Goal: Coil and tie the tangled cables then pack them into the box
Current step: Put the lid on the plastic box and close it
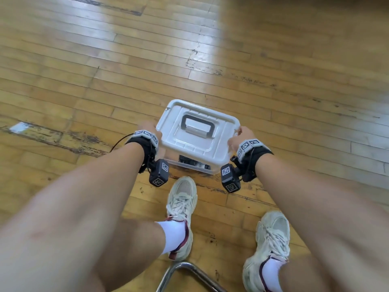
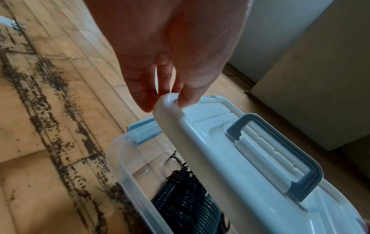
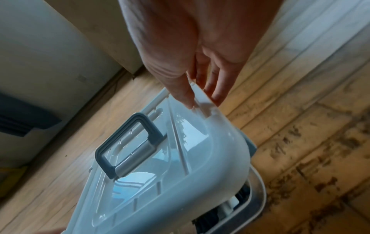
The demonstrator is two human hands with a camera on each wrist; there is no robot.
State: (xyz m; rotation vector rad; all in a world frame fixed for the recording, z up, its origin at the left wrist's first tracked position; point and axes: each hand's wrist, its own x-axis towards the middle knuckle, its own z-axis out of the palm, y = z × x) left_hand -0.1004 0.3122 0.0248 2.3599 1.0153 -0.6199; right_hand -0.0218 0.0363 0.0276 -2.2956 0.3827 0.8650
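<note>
The coiled black cables lie inside the clear plastic box, which stands on the wooden floor just ahead of the person's shoes. Over the box hangs its white lid, held at a slant and offset from the box's rim, so that the near part of the box is uncovered and the cables show through the gap in both wrist views. A white plug or adapter sits beside the cables at the right end of the box.

The left hand pinches the lid's left edge, thumb on top of the rim and fingers under it. The right hand pinches the right edge the same way, thumb laid along the upper lip and fingers curled beneath. The grey carry handle lies flat in its recess at the lid's centre, touched by neither hand. A blue-grey latch hangs off the box's far left rim, unclipped.

Around the box the floor is open ahead and to both sides, its boards scuffed with dark marks. The left shoe stands just beside the box's near wall, the right shoe farther back. A chrome chair leg curves between the feet. Pale cabinet panels rise beyond the box.
</note>
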